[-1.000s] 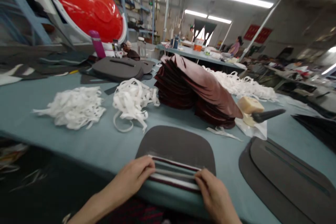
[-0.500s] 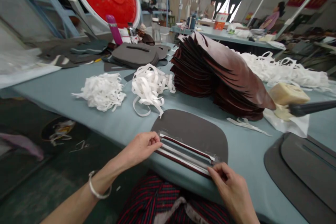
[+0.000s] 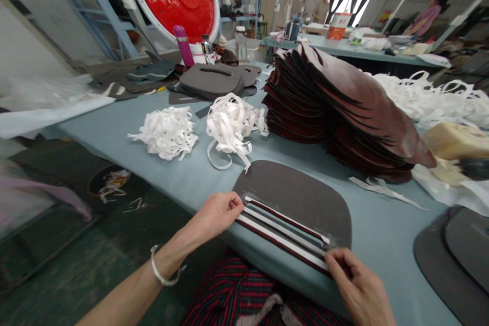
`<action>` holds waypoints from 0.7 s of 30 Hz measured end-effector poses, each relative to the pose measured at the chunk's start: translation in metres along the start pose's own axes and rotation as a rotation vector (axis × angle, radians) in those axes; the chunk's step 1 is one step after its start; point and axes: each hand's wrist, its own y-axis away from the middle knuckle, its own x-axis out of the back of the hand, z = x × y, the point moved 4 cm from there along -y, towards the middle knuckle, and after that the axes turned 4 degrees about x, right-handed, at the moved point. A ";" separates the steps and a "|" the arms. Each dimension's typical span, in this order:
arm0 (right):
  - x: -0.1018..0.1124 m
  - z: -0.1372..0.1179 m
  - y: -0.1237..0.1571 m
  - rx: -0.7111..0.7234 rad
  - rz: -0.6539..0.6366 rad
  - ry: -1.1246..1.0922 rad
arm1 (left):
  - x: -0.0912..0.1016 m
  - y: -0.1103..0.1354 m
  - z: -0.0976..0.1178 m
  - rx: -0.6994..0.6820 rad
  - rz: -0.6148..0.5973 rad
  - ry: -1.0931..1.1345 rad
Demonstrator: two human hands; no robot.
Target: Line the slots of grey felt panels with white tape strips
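Note:
My left hand (image 3: pixel 220 211) pinches the left end of a narrow white strip (image 3: pixel 267 234) with thumb and fingertips. Its right end is between the thumb and fingers of my right hand (image 3: pixel 357 275). The strip runs straight between both hands along the near edge of a rounded dark grey panel (image 3: pixel 294 183). A long slot framed in dark red material runs through this panel, and another white strip lies along the slot's far edge. Dark red material also shows at the near edge. Curled fingers hide both ends of the held strip.
Behind the panel are a white strip pile (image 3: pixel 168 132), a looser tangle (image 3: pixel 231 125) and a tall stack of brown leather-like pieces (image 3: pixel 355 107). More grey panels (image 3: pixel 458 254) lie right. A yellowish block (image 3: pixel 456 140) and a purple bottle (image 3: pixel 183 46) stand farther back.
The whole scene has shifted to the right in the picture as the head view turned left. Both hands keep their pinch on the strip, and it still lies straight between them.

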 end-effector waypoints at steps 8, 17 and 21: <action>-0.001 0.005 0.000 -0.050 0.008 0.013 | -0.001 -0.001 0.002 0.041 0.018 -0.055; -0.003 0.006 -0.001 -0.081 0.024 0.044 | -0.003 -0.003 0.003 0.067 0.036 -0.109; -0.002 0.004 -0.003 -0.062 0.038 0.055 | -0.004 0.000 0.005 0.078 0.056 -0.145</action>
